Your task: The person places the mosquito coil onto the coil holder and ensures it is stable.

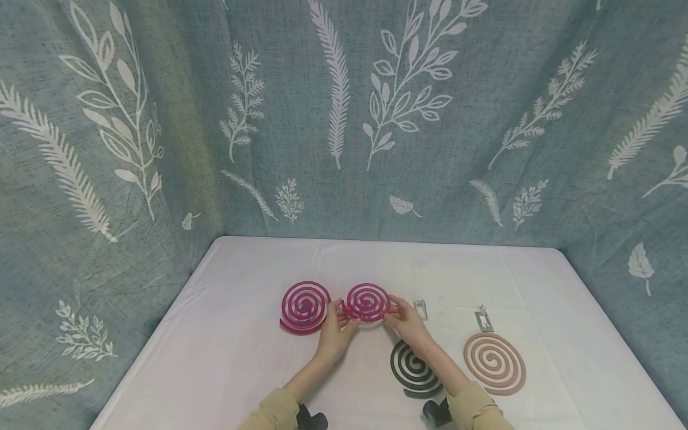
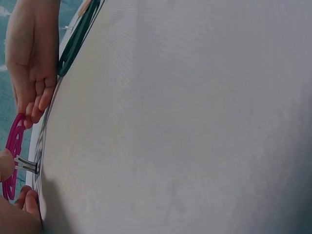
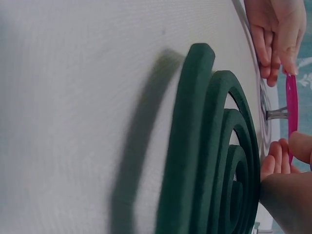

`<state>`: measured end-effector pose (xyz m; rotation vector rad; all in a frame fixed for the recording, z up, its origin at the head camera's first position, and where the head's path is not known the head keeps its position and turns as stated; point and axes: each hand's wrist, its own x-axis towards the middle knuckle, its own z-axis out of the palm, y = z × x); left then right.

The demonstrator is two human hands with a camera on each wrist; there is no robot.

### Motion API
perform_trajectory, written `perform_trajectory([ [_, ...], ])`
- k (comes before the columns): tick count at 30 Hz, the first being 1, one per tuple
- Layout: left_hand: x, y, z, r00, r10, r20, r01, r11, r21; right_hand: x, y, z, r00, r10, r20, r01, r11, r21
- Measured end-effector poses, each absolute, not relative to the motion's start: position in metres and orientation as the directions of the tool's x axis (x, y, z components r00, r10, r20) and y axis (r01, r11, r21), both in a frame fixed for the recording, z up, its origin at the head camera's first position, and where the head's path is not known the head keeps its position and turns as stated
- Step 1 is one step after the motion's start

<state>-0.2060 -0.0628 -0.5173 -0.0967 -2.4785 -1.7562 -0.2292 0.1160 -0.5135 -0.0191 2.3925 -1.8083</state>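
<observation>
A magenta mosquito coil (image 1: 367,302) is held level above the table between both hands. My left hand (image 1: 332,339) pinches its left edge with thumb and fingers. On the opposite edge, my right hand (image 1: 411,328) pinches it likewise. Both wrist views show a small metal coil stand (image 3: 277,114) under the held coil, its prongs reaching up to it; whether they are joined cannot be told. Just left of my left hand is another magenta coil (image 1: 305,306). A dark green coil (image 3: 183,146) lies under my right forearm, partly hidden by it in the head view.
A tan coil (image 1: 493,390) lies to the right. Two flat metal stands, one (image 1: 420,310) beside my right hand and one (image 1: 484,321) behind the tan coil, rest on the white-covered table (image 1: 226,334). A patterned blue-green curtain (image 1: 355,197) encloses the table's back and sides.
</observation>
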Motion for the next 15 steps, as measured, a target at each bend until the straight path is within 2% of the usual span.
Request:
perform_trajectory([
  [15,-0.2099,-0.0673,-0.5209,-0.993,0.028,0.116,0.119,0.336,0.934,-0.2310,0.1205,-0.5082,-0.978,-0.131,-0.165,0.128,0.253,-0.959],
])
